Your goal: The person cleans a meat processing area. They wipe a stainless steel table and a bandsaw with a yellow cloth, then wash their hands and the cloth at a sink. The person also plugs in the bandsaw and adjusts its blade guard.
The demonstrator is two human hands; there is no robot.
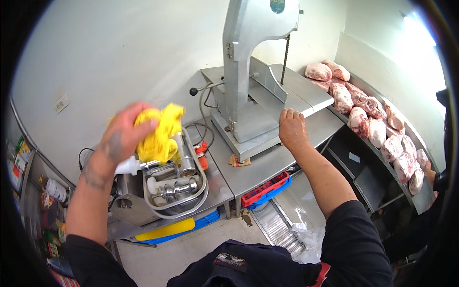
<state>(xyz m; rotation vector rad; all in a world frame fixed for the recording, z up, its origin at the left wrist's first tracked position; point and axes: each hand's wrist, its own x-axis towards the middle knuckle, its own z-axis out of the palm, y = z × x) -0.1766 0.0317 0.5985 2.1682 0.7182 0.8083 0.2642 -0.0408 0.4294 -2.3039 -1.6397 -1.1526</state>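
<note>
My left hand point(128, 128) is closed around a bunched yellow cloth point(160, 136), raised over a metal tray point(204, 184). In the tray lie shiny meat grinder parts, among them a metal auger point(178, 190) and a metal cylinder point(184, 160). A white plunger-like piece point(128, 166) sticks out toward my left wrist. My right hand point(292, 128) is at the front edge of a grey meat band saw's table point(313, 99), its fingers curled over that edge. The saw's blade point(286, 60) stands upright behind it.
Several large pieces of raw meat point(359, 101) lie on a metal counter at right, where another person's hand point(429, 173) touches one. A red-orange tool point(201, 155) and a small brown piece point(239, 160) lie on the steel table point(222, 174). Red and blue crates point(267, 189) sit below.
</note>
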